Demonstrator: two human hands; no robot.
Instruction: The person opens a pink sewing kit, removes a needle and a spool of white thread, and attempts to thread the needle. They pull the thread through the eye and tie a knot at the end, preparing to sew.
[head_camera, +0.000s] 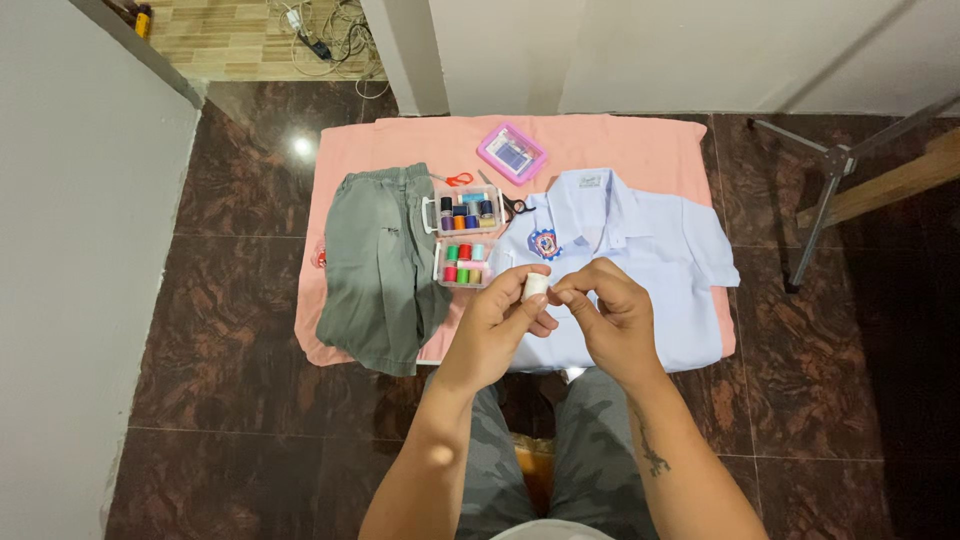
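Two hands (560, 315) pinch one white thread spool (536, 286).

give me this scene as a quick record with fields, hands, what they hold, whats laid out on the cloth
left hand: left hand holds a small white thread spool upright in its fingers
right hand: right hand pinches at the spool's side, fingers closed
cloth: pink cloth spread on a dark tiled floor
clothes: grey-green shorts on the left, light blue shirt with a chest badge on the right
sewing kit: open clear thread box of coloured spools between them
tools: orange-handled scissors, black scissors, pink case
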